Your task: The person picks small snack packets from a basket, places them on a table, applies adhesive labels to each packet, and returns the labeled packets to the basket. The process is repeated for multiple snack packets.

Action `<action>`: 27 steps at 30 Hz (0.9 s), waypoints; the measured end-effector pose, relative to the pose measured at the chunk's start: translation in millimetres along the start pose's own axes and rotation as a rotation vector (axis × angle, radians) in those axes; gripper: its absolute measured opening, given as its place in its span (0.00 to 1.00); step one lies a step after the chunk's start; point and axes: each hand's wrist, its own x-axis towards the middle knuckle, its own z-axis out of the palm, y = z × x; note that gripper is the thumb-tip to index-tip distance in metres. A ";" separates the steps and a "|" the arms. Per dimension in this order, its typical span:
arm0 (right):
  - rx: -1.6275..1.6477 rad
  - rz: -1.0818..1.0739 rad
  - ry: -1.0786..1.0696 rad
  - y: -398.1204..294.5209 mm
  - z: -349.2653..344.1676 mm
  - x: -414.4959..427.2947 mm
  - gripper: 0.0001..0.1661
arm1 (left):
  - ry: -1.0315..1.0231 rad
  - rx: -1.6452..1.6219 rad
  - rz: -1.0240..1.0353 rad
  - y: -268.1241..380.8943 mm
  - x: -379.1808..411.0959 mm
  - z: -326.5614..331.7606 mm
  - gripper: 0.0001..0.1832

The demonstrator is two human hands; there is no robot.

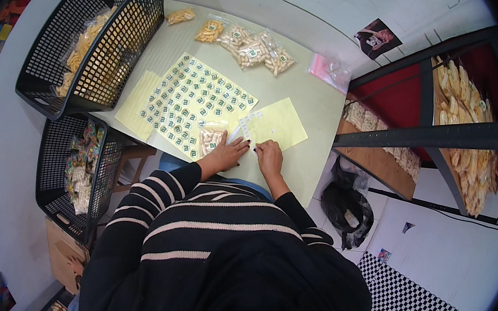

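My left hand (230,154) lies palm down on the table, its fingers stretched to the right. Its inner side touches a clear bag of pale finger-shaped snacks (209,138) that bears a round green label. My right hand (270,158) is close by, fingertips pinched together at the lower edge of a yellow backing sheet (285,125). Small white printed stickers (244,129) run along that sheet's left side. Whether anything is between the right fingertips is too small to tell. Left of my hands a large yellow sheet of round green-printed stickers (181,103) lies flat.
Filled snack bags (253,52) and pink plastic packaging (326,72) lie toward the wall. Black baskets (110,50) with bagged snacks stand at left. A shelf rack (428,135) is at right, a black plastic bag (345,211) below. Another person's hand (76,265) shows lower left.
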 end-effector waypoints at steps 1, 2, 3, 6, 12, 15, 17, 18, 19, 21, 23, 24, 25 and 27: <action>0.009 0.006 0.001 -0.1 -0.6 0.5 0.05 | -0.006 0.001 -0.002 0.5 0.2 -1.5 0.37; 0.017 0.013 0.003 -0.2 -1.0 0.9 0.05 | -0.012 0.003 -0.003 1.0 0.5 -3.0 0.36; 0.026 0.018 0.003 -0.6 -1.2 1.4 0.04 | -0.012 0.007 -0.004 0.8 1.0 -2.3 0.36; 0.035 0.044 -0.024 -1.1 -1.8 2.4 0.04 | -0.017 0.018 -0.008 0.5 2.4 -1.4 0.36; 0.022 0.014 -0.019 -3.2 -3.1 4.0 0.03 | -0.029 0.023 -0.012 1.1 3.8 -4.2 0.35; -0.006 -0.029 -0.001 -1.5 -0.1 3.8 0.03 | -0.020 0.029 -0.009 0.7 4.5 -3.8 0.35; -0.032 -0.036 -0.016 0.0 2.0 2.9 0.03 | -0.022 0.027 -0.010 1.4 4.8 -6.9 0.35; -0.046 -0.041 -0.023 0.9 3.1 3.2 0.03 | -0.012 0.028 -0.006 0.6 5.1 -6.2 0.34; -0.061 -0.058 -0.021 1.7 4.6 3.1 0.03 | -0.002 0.029 -0.003 -0.2 5.0 -5.4 0.34; -0.089 -0.093 -0.016 1.3 6.0 2.6 0.04 | 0.013 0.034 -0.001 -1.2 5.5 -3.5 0.34; -0.099 -0.099 -0.029 0.2 5.1 2.0 0.04 | 0.021 0.044 -0.003 -2.2 6.2 -1.3 0.34; -0.105 -0.101 -0.035 -0.1 3.9 1.7 0.05 | 0.018 0.046 -0.003 -2.1 6.6 -1.4 0.34; -0.083 -0.079 -0.021 2.5 6.2 1.4 0.05 | 0.015 0.048 -0.003 -1.9 7.0 -1.5 0.34; -0.038 -0.036 0.007 5.2 9.5 2.0 0.05 | 0.014 0.053 -0.002 -2.1 7.3 -1.3 0.33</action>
